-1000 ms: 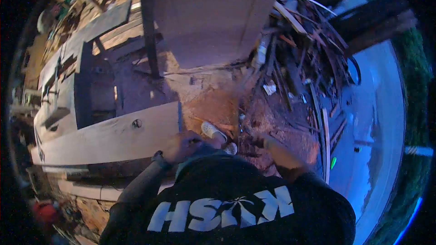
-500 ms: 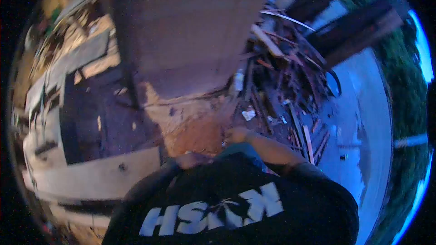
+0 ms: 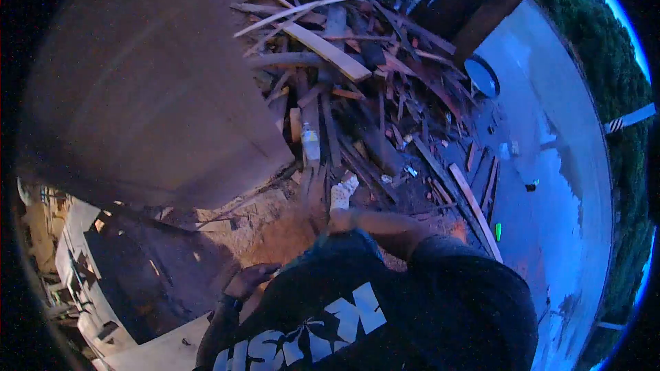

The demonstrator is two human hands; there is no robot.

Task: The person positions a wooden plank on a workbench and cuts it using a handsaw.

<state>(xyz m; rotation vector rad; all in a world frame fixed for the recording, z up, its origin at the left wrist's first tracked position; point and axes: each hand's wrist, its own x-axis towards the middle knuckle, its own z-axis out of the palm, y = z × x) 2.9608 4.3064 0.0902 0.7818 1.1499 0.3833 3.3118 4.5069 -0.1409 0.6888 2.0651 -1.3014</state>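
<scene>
My left hand [image 3: 251, 279] is low in front of my body, beside the dark shirt [image 3: 440, 302]. It is dim and blurred, so its fingers do not show clearly. At my waist, my right hand [image 3: 340, 222] is partly hidden by the shirt and a teal cloth [image 3: 352, 238]. A pale dotted thing that looks like a glove [image 3: 341, 194] appears just beyond the right hand. Whether they touch I cannot tell. Reddish-brown dirt [image 3: 278, 235] lies between the two hands.
A large brown panel [image 3: 158, 82] rises at the left front. Ahead lies a heap of wood scraps [image 3: 371, 75] with a plastic bottle [image 3: 311, 143] and a hoop [image 3: 482, 75] near it. Wet pavement [image 3: 557, 165] runs along the right; a dark sheet [image 3: 148, 275] lies left.
My view has swung to the right, so the wood heap sits nearer the middle and the panel further left. Both hands stay near my waist; the left one shows more now.
</scene>
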